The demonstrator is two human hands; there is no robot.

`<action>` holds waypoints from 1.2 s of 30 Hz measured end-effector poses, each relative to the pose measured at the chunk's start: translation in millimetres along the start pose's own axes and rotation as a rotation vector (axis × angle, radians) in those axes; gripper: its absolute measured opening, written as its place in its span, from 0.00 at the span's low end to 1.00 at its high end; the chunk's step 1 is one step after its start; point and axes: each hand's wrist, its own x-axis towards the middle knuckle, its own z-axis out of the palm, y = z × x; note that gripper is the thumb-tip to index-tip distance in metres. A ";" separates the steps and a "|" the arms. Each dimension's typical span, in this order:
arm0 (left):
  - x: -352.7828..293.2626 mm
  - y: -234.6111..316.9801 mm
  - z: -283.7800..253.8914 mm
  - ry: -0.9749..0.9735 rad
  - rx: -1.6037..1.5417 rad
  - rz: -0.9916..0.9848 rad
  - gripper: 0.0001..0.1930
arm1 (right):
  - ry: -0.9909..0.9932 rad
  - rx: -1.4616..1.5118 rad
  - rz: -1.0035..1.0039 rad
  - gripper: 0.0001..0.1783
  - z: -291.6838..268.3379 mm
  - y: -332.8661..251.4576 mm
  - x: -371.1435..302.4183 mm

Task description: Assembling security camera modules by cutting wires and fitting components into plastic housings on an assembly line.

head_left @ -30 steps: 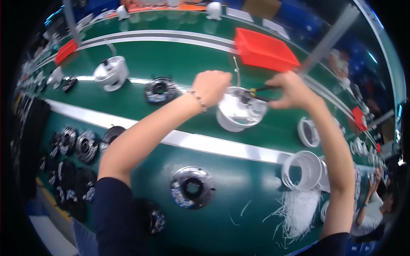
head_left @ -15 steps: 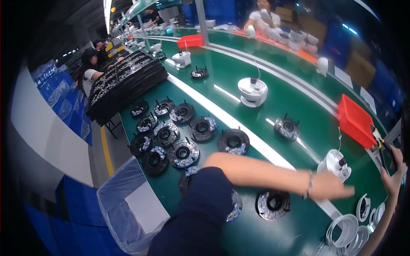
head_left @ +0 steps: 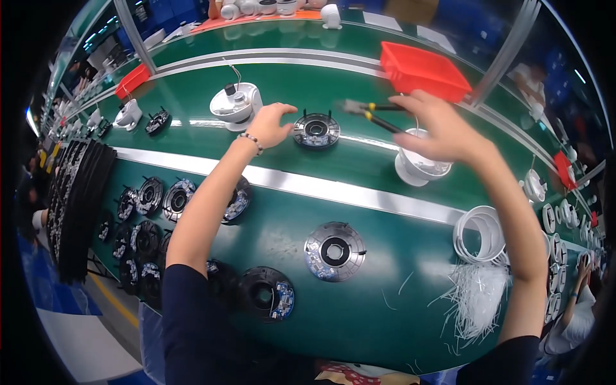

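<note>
Left hand (head_left: 269,125) outstretched (fingers curled); right hand (head_left: 439,125) raised, gripping.

Around the silver disc (head_left: 334,251) on the tabletop (head_left: 385,308): three white dome housings (head_left: 236,106), one red tray (head_left: 423,69), two hands (head_left: 273,125), many black discs (head_left: 151,196).

Long green workbench (head_left: 359,333) with steel strip (head_left: 359,192), blue floor (head_left: 48,289).
</note>
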 end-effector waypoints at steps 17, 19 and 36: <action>23.4 -76.2 -64.8 0.421 0.101 -0.032 0.18 | -0.083 0.352 0.306 0.21 62.4 -19.4 91.2; 31.6 -100.9 -73.7 0.451 0.039 -0.245 0.16 | -0.007 0.226 0.307 0.20 76.8 -34.6 108.0; 51.7 -94.9 -37.2 0.087 0.251 -0.147 0.10 | -0.009 -0.139 0.329 0.21 102.5 -17.6 193.3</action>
